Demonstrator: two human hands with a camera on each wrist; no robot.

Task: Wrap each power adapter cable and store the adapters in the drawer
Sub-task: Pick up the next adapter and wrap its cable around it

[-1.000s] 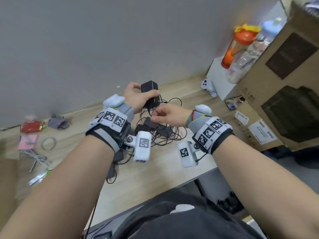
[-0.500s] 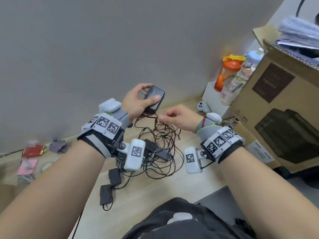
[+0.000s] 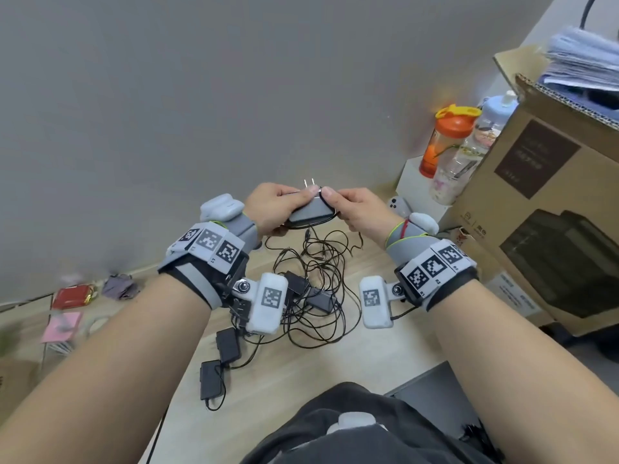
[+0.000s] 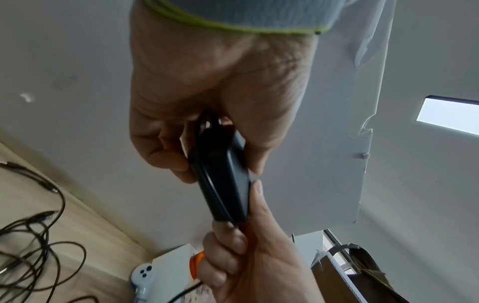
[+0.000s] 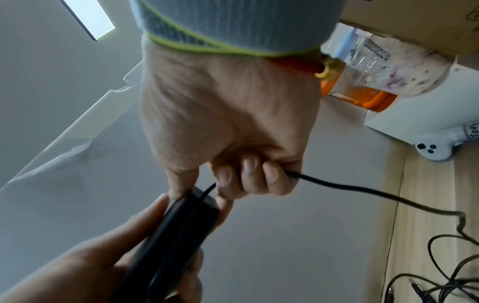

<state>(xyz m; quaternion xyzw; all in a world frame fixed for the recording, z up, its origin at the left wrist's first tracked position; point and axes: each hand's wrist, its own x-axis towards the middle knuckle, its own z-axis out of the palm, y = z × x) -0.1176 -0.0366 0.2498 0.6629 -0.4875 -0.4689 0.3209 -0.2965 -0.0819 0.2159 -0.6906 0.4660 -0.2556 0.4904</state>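
My left hand (image 3: 278,209) grips a black power adapter (image 3: 310,212) held up above the desk, its two metal prongs pointing away from me. My right hand (image 3: 351,209) pinches that adapter's thin black cable (image 5: 337,185) against the adapter's end, with a turn of cable lying along the body. In the left wrist view the adapter (image 4: 223,180) sits between the fingers of both hands. Below on the wooden desk (image 3: 301,380) lies a tangle of black cables (image 3: 315,289) with several more black adapters (image 3: 227,344). No drawer is in view.
A large cardboard box (image 3: 542,209) stands at the right. Beside it an orange bottle (image 3: 442,142) and a clear bottle (image 3: 469,152) stand on a white box, with a white controller (image 3: 398,205) below. Small red and pink items (image 3: 70,296) lie at the far left.
Both hands rose with the adapter. The adapter turned flat with prongs away, and my right hand moved up from the loose cable to the adapter's end.
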